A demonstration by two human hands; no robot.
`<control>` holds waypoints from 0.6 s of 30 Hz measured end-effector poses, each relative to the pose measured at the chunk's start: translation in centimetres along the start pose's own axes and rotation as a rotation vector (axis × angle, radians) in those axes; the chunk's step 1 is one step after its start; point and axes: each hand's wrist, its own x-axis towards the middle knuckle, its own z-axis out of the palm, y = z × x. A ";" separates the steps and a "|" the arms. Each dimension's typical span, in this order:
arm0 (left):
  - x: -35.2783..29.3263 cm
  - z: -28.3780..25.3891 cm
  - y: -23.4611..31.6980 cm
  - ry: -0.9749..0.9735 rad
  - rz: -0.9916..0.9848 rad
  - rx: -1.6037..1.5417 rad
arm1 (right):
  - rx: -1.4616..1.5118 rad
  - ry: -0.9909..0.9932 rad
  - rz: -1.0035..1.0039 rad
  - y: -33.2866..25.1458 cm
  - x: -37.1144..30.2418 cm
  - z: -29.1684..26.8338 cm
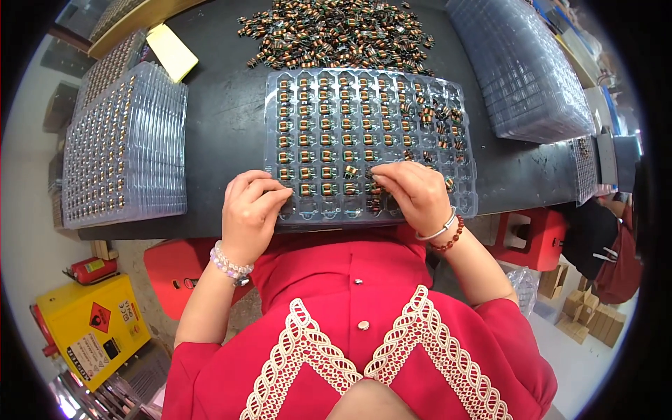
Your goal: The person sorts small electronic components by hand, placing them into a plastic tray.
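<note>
A clear plastic tray (271, 98) with rows of pockets lies in front of me. Small copper-wound coils (325, 140) sit one to a pocket over its left and middle parts, while others lie in loose clusters (444, 126) on its right. My right hand (418, 196) pinches at a coil in the lower middle of the tray; the fingertips partly cover it. Just left of those fingertips, one coil (351, 171) sits tilted. My left hand (248, 210) rests at the tray's lower left corner, thumb and forefinger pressed together; whatever may be between them is hidden.
Beyond the tray a large heap of loose coils (343, 35) covers the dark table (224, 91). Filled trays are stacked at left (129, 147), near a yellow paper pad (171, 52). A tall stack of clear trays (521, 70) stands at right. Red stools (528, 238) flank me below.
</note>
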 end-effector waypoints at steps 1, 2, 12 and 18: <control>0.1 0.2 0.4 0.001 0.006 -0.005 | -0.007 0.002 0.003 0.0 -0.1 -0.1; 0.1 0.4 1.0 -0.002 -0.051 0.054 | 0.062 -0.014 0.067 0.0 -0.1 -0.2; 5.6 3.0 3.2 -0.072 0.105 -0.101 | -0.077 0.025 0.212 2.1 0.2 -1.7; 5.8 5.3 3.5 -0.079 -0.076 -0.126 | -0.146 0.030 0.154 3.0 0.0 -1.4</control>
